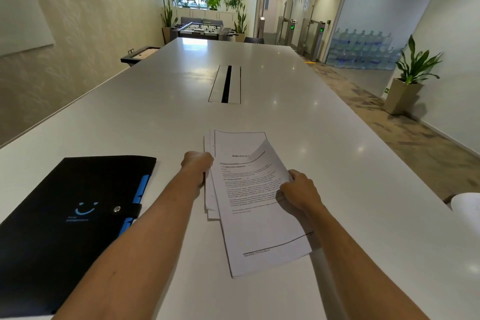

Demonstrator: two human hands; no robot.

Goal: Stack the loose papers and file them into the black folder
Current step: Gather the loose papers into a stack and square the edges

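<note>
White printed papers [249, 197] lay in a loose, uneven stack on the pale table [337, 153], caught between the two hands. The left hand [198, 163] was curled into a fist against the stack's left edge, its fingers hidden, so whether it pinched the sheets or only pressed on them could not be told. The right hand [301, 191] was closed on the right edge of the top sheet [259, 215], thumb on the print, and that sheet's far corner curled up just beyond the grip. Lower sheets poked out beside the left fist. Well to the left of both hands lay the black folder [70, 215], shut with a snap strap, blue tabs showing along its near edge.
</note>
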